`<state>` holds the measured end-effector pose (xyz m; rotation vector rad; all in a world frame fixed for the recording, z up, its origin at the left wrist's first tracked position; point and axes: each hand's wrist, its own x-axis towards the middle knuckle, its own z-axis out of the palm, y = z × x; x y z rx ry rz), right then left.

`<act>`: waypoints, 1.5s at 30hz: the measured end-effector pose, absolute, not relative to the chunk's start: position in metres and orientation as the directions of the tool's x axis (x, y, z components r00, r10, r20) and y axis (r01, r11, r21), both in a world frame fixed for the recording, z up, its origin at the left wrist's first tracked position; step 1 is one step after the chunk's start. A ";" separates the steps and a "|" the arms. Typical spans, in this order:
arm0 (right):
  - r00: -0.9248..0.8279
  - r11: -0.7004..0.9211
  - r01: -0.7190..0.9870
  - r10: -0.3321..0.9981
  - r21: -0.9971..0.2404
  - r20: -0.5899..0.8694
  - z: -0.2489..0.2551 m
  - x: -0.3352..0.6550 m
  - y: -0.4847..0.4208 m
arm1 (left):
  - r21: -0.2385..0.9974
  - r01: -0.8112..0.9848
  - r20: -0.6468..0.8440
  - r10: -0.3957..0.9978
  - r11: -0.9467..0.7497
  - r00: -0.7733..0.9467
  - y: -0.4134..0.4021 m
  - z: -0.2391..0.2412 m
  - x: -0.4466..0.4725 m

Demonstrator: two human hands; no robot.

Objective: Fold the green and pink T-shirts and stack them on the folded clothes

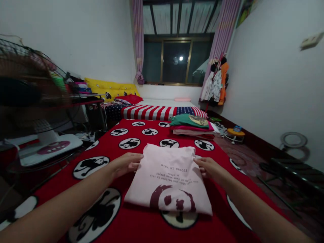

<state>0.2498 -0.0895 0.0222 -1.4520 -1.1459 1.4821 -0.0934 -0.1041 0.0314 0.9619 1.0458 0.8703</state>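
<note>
A folded pale pink T-shirt (pixel 169 175) with a dark panda print and lettering is in front of me, over a red patterned cover (pixel 131 216). My left hand (pixel 128 164) grips its left edge near the far corner, fingers curled under the cloth. On the opposite edge, my right hand (pixel 205 166) pinches the shirt with the thumb on top. The print appears upside down from my side. Whether the shirt's far end is lifted off the cover, I cannot tell.
Folded clothes with a green shirt (pixel 186 120) on top are stacked at the far right of the red cover. A fan (pixel 50 146) stands at left. Beyond lies a bed with a striped cover (pixel 149 112). A yellow stool (pixel 236 133) stands right.
</note>
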 end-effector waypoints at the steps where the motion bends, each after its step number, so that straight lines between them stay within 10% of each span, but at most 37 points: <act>1: -0.037 -0.299 0.070 0.953 -0.952 -0.302 0.021 0.248 -0.081 | 0.943 -0.132 -0.270 0.934 0.306 0.235 -0.094 0.032 -0.090; 7: 0.136 0.100 0.175 0.983 -0.979 0.125 -0.015 0.239 -0.058 | 0.980 -0.035 -0.197 0.976 0.195 -0.090 -0.053 0.021 -0.067; 11: 0.084 0.312 0.474 0.915 -0.823 0.395 -0.024 0.240 -0.060 | 0.941 0.316 0.168 0.978 -0.121 -0.127 -0.053 0.017 -0.048; 17: -0.010 0.488 0.708 0.730 -0.510 0.684 0.005 0.234 -0.068 | 0.419 0.622 0.502 0.740 -0.661 0.448 -0.096 0.004 -0.005; 22: -0.324 0.613 0.559 0.781 -0.558 0.534 0.027 0.191 -0.067 | 0.077 0.715 0.463 0.660 -0.695 0.592 -0.112 -0.008 0.009; 30: -0.339 0.647 0.530 0.754 -0.548 0.562 -0.011 0.163 -0.066 | 0.094 0.870 0.454 0.798 -0.484 0.395 -0.117 0.005 -0.004; 38: -0.209 0.553 0.208 0.831 -0.807 0.516 0.005 0.168 -0.081 | 0.105 0.923 0.466 0.838 -0.371 0.284 -0.123 0.011 -0.003; 45: -0.107 0.583 0.090 0.811 -0.807 0.575 0.008 0.172 -0.086 | 0.337 0.795 0.509 0.808 -0.505 0.297 -0.121 0.009 -0.005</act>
